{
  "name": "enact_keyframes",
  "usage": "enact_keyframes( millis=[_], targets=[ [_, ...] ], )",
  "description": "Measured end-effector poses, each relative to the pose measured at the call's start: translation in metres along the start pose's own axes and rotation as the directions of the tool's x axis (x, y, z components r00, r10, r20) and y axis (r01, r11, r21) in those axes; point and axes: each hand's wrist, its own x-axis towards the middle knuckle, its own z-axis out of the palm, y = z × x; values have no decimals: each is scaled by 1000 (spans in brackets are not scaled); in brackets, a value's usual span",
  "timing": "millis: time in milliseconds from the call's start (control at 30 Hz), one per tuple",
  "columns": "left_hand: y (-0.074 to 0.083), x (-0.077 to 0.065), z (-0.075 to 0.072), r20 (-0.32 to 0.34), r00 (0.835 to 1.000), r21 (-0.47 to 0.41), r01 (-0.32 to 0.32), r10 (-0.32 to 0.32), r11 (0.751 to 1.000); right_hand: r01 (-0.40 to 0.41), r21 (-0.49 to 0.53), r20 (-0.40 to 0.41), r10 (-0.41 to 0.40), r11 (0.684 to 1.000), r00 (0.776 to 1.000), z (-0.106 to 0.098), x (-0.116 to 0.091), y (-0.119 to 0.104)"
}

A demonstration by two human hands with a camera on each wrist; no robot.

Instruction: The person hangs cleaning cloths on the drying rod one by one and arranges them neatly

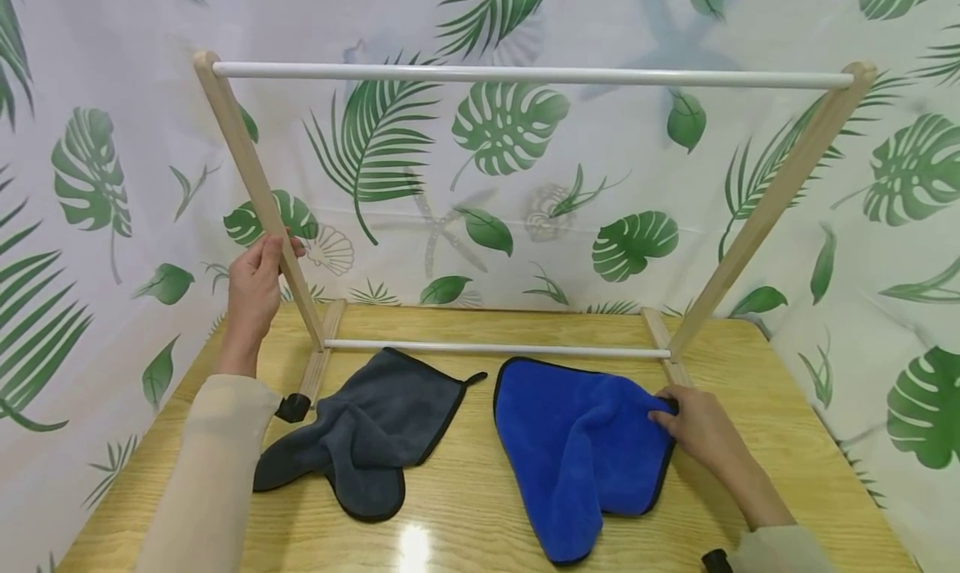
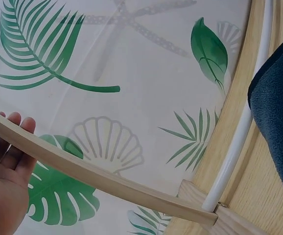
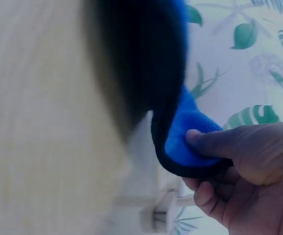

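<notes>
Closest to me, on the glossy wood-grain table [image 1: 450, 515], lies the blue cloth [image 1: 555, 448], and here's the right hand [image 1: 701, 429] on its far right corner: thumb on the plush face, fingers tucked beneath, a proper pinch. The corner looks lifted while the rest sprawls across the wood; gripping by the edge likely keeps the fabric spread and easy to handle. Beside it, to the left, the grey cloth [image 1: 397, 423] sits untouched, rumpled into soft folds, its small black loop [image 1: 476, 379] pointing at its neighbour. Both are fleecy-looking, both trimmed in dark binding.

Just behind them runs the rack's thin white lower bar [image 1: 495, 349], smooth and round. Up the left side, well apart from its partner, the left hand [image 1: 255, 285] wraps the pale wooden post [image 1: 247, 164], fingers round the back, probably to steady the frame. Squared timber, that, leaning outward to a rounded top. Overhead stretches the bare white upper bar [image 1: 525, 74], and beyond everything hangs the creased backdrop [image 1: 405, 264], printed with green leaves and faint shells.
</notes>
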Motion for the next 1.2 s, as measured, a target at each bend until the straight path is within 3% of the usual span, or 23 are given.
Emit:
enact_keyframes(
  millis=[200,300,433,733,1000,1200],
  targets=[
    [-1,0,0,4,1000,-19,-1,1,1000,73,11,-112,-72,997,991,-15,5,-10],
    [-2,1,-1,6,1000,-25,-4,4,1000,144,-3,-187,-142,990,972,-20,10,-16],
    [-3,1,-1,9,1000,-35,1,0,999,211,-14,-225,-209,977,952,-27,14,-25],
    [-1,0,-2,25,999,-60,22,-21,998,209,49,-173,-198,977,965,-53,18,-50],
    [0,1,-2,52,998,-106,31,-26,994,296,-8,-222,-290,955,931,-71,28,-61],
    [-2,2,-3,40,999,-108,29,-25,994,328,15,-213,-317,945,924,-84,38,-69]
  ],
)
